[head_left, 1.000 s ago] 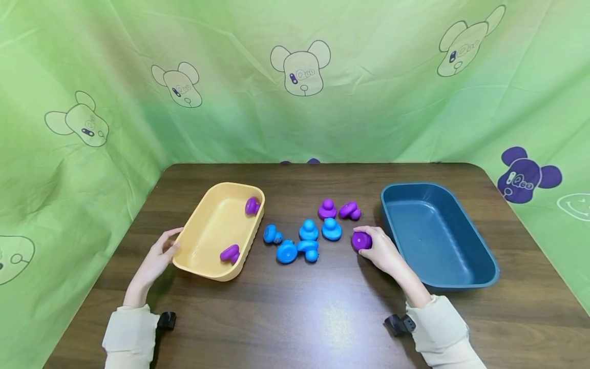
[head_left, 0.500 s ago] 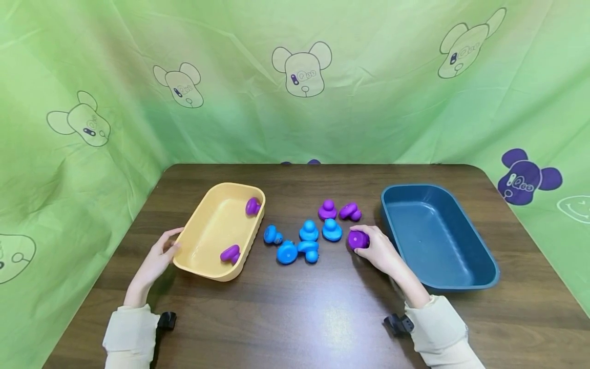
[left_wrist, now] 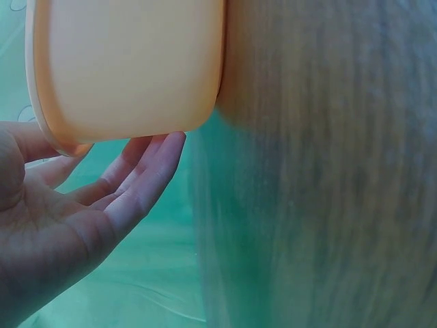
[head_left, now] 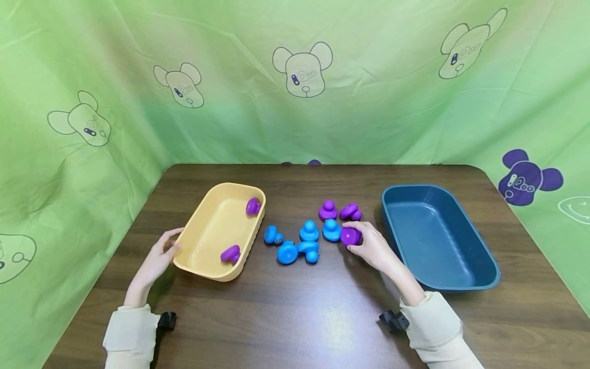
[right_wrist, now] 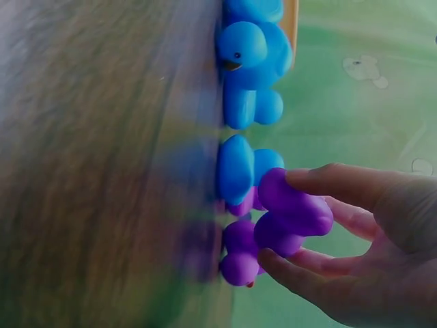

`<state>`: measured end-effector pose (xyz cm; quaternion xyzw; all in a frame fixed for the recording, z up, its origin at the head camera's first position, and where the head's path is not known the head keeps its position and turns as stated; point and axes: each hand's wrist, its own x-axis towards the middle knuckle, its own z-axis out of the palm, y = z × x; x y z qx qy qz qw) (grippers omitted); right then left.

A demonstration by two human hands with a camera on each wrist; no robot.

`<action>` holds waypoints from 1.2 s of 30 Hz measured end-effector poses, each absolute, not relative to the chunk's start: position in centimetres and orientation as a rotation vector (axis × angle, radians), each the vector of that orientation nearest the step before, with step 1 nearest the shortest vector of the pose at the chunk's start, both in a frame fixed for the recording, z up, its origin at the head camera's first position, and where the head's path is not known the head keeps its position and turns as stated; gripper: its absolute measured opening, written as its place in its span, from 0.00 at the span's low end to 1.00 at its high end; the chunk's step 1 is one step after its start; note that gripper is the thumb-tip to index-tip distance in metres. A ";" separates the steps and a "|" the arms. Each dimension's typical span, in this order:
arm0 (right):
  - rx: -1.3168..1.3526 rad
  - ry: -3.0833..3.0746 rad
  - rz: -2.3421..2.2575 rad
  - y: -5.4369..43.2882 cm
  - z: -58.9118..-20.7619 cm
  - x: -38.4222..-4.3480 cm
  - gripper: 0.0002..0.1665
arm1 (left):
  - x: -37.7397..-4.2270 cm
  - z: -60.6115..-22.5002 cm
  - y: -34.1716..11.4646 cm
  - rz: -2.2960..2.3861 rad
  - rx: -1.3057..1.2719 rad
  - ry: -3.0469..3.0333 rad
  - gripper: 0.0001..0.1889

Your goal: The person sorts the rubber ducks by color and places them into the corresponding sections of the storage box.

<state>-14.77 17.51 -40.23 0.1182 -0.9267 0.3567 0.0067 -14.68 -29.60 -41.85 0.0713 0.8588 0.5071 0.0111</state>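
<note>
My right hand (head_left: 375,247) pinches a purple rubber duck (head_left: 350,237) between thumb and fingers. In the right wrist view this duck (right_wrist: 293,208) is tipped over and held off the table. Blue rubber ducks (head_left: 309,231) lie close to its left, and two purple ducks (head_left: 328,210) sit just behind. My left hand (head_left: 155,259) holds the near left side of a yellow bin (head_left: 184,246), its fingers at the rim and outer wall in the left wrist view. Inside the bin are two purple ducks (head_left: 230,254), one near each end of its right wall.
A dark blue bin (head_left: 465,215) with nothing in it stands right of the right hand. The brown wooden table (head_left: 276,318) runs back to a green curtain (head_left: 239,128). More blue ducks (head_left: 287,252) lie between the yellow bin and the right hand.
My right hand has moved slightly left and back with the purple duck, from beside the blue bin toward the other ducks. The left hand and yellow bin have stayed put.
</note>
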 end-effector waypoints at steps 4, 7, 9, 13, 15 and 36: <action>0.372 -2.890 1.130 17.1 -40.0 -14.9 0.26 | -14.7 -41.9 -29.6 1.587 0.226 2.673 0.19; 0.373 -2.885 1.133 16.8 -39.8 -14.9 0.27 | -14.7 -41.9 -29.6 1.590 0.226 2.670 0.19; 0.381 -2.883 1.136 16.6 -39.8 -15.0 0.26 | -14.6 -41.9 -29.6 1.588 0.222 2.669 0.19; 0.394 -2.873 1.135 16.2 -39.7 -15.1 0.27 | -14.6 -41.8 -29.6 1.598 0.219 2.653 0.19; 0.402 -2.866 1.131 16.0 -39.7 -15.1 0.27 | -14.6 -41.8 -29.6 1.614 0.217 2.631 0.19; 0.524 -2.812 1.181 12.7 -38.5 -15.6 0.27 | -14.7 -41.7 -29.4 1.660 0.236 2.611 0.19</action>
